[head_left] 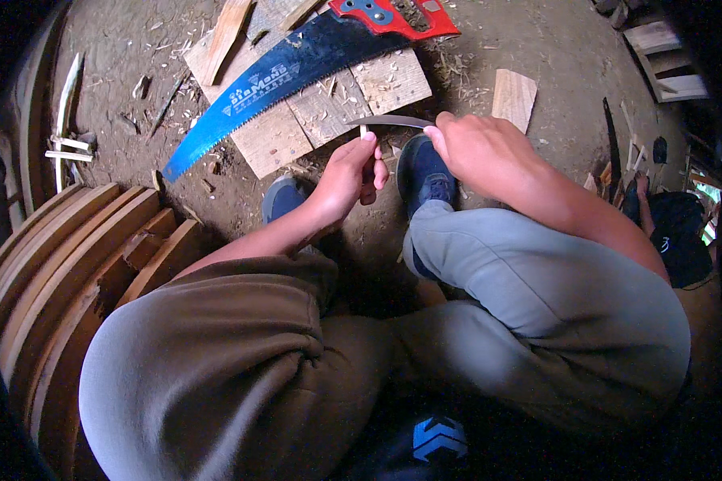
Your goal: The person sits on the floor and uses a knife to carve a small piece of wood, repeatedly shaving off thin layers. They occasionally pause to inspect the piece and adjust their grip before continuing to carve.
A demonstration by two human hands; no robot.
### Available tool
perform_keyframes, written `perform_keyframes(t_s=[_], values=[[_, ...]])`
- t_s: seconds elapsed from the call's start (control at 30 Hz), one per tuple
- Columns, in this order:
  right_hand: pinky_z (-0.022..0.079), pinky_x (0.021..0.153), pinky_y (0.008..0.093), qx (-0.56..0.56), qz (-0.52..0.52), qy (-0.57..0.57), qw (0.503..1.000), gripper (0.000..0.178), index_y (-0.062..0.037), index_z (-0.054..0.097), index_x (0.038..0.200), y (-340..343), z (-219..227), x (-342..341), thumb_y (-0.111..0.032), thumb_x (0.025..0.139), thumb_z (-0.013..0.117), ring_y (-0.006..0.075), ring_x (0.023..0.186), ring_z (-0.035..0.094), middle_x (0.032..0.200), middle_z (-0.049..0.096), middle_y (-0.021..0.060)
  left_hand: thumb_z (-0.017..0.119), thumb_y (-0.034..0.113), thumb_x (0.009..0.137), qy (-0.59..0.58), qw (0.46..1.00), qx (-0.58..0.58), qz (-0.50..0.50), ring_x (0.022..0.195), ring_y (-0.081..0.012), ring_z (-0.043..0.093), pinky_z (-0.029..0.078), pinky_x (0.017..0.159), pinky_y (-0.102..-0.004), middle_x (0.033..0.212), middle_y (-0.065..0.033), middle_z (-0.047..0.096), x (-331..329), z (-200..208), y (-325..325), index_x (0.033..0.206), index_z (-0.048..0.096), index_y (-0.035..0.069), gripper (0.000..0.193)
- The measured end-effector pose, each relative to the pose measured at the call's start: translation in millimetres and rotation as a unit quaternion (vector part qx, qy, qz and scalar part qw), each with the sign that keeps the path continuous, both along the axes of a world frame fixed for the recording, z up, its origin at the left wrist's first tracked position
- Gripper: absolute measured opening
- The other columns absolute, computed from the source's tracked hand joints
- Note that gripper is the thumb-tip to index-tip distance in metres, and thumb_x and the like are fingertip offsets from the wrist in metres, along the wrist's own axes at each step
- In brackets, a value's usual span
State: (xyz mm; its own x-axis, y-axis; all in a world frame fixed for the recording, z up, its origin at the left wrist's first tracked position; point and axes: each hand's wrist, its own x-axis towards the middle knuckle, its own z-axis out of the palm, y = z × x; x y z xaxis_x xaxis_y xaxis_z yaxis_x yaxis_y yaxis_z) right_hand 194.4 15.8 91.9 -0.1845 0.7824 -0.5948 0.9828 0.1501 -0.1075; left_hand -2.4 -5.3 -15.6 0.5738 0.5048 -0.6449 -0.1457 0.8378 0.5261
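A small pale stick (363, 130) is in the middle of the scene, pinched between the left hand's (351, 175) thumb and fingers. A curved knife (393, 120) crosses at its top end, the right hand (483, 151) clamped around the hidden handle. Beyond lie wooden boards (271, 143) under a blue saw (269, 90); a wood offcut (513, 98) lies farther right, and stacked planks (76, 268) sit near left.

Knife blade (395, 120): metal, smooth, sl. sheen. Stick tip (363, 130): bare wd., matt. Saw blade (257, 94): coated metal, semi-gloss; saw handle (439, 24): smooth, app. plastic. Boards (321, 114): rough wd., matt. Stacked planks (76, 228): sawn wd., matt. Trousers (208, 353): matt cloth. Ground (529, 40): rough earth.
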Motion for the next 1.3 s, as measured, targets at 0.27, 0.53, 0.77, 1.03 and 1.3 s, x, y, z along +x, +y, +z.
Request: perform_keyframes(t_s=[0.27, 0.53, 0.77, 1.03, 1.3], values=[[0.051, 0.060, 0.0499, 0.039, -0.008, -0.005, 0.999, 0.033, -0.0012, 0.058, 0.090, -8.1, -12.3, -5.3, -0.030, 0.098, 0.044, 0.0391, 0.070, 0.066, 0.073, 0.065, 0.0216, 0.036, 0.040, 0.102, 0.012, 0.999, 0.051, -0.003, 0.037, -0.0124, 0.038, 0.028, 0.036, -0.0266, 0.051, -0.0064, 0.053, 2.5, -1.3, 0.9, 0.087, 0.050, 0.010, 0.036], [0.052, 0.064, 0.0500, 0.017, -0.033, 0.015, 0.999, 0.036, -0.0004, 0.059, 0.090, -5.5, -9.0, -3.4, -0.031, 0.099, 0.043, 0.0404, 0.074, 0.065, 0.076, 0.066, 0.0223, 0.037, 0.039, 0.102, 0.021, 0.999, 0.046, 0.004, 0.037, -0.0121, 0.039, 0.028, 0.036, -0.0262, 0.053, -0.0068, 0.055, 1.8, 0.6, 0.6, 0.088, 0.050, 0.010, 0.035], [0.051, 0.072, 0.0504, -0.039, -0.031, -0.003, 0.999, 0.040, -0.0005, 0.062, 0.094, -1.2, 4.5, 1.1, -0.034, 0.099, 0.041, 0.0405, 0.082, 0.065, 0.082, 0.066, 0.0220, 0.041, 0.038, 0.101, 0.033, 0.999, 0.022, 0.003, 0.037, -0.0096, 0.037, 0.029, 0.037, -0.0250, 0.058, -0.0055, 0.058, 0.3, -1.4, 0.9, 0.090, 0.052, 0.010, 0.032], [0.053, 0.063, 0.0472, 0.039, 0.008, -0.009, 0.999, 0.033, -0.0013, 0.059, 0.091, -8.4, -2.6, 0.2, -0.031, 0.098, 0.045, 0.0379, 0.072, 0.066, 0.075, 0.066, 0.0203, 0.041, 0.041, 0.101, 0.047, 0.997, 0.061, -0.010, 0.037, -0.0119, 0.039, 0.030, 0.036, -0.0263, 0.059, -0.0053, 0.057, 1.7, -4.8, -0.5, 0.091, 0.051, 0.010, 0.033], [0.052, 0.051, 0.0443, 0.155, 0.009, -0.051, 0.987, 0.031, -0.0040, 0.054, 0.086, -15.8, -25.4, -6.2, -0.031, 0.097, 0.047, 0.0329, 0.059, 0.067, 0.063, 0.064, 0.0154, 0.041, 0.037, 0.101, 0.042, 0.998, 0.038, -0.026, 0.033, -0.0103, 0.035, 0.027, 0.033, -0.0258, 0.057, -0.0105, 0.061, 4.3, 7.7, 0.5, 0.085, 0.051, 0.009, 0.034]])
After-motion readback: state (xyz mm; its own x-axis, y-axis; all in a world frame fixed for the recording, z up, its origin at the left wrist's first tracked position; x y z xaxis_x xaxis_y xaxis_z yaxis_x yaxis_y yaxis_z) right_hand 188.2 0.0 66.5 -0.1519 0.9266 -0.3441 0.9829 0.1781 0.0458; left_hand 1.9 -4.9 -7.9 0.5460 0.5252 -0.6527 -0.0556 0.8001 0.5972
